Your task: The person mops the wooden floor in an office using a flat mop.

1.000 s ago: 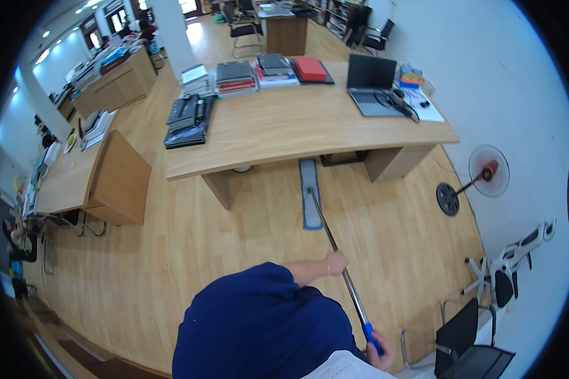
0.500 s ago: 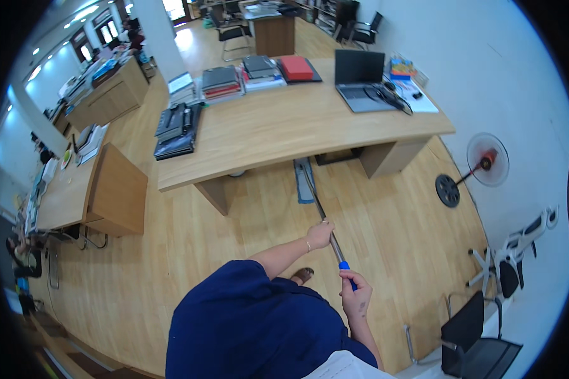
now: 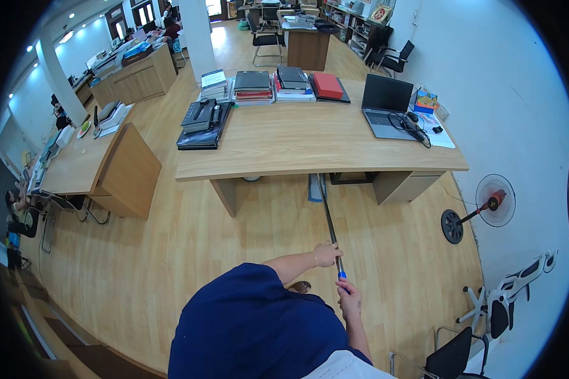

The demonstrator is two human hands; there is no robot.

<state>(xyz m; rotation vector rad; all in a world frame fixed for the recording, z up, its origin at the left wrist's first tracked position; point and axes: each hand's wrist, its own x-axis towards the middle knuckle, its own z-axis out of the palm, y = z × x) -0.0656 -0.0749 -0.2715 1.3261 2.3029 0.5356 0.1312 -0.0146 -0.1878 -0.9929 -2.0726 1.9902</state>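
Note:
My left hand [image 3: 327,254] is wrapped round the metal pole of a flat mop [image 3: 329,215]. Lower in view, my right hand [image 3: 349,299] grips the pole's blue handle end. The pole slants away from me to the floor beneath the wooden desk [image 3: 278,140]. There, the blue-edged mop head [image 3: 314,193] lies flat, its far part hidden by the desktop. My shoe [image 3: 302,287] stands on the floor just behind my left hand.
Book stacks [image 3: 253,87], a red box [image 3: 328,86] and an open laptop [image 3: 385,104] sit on the desk. A standing fan [image 3: 494,201] and office chairs [image 3: 449,354] line the right wall. Another desk [image 3: 129,170] stands left; people sit farther off at left.
The mop head has gone farther under the desk, so less of it shows. The whole view has shifted and levelled. Both hands have kept their hold on the pole.

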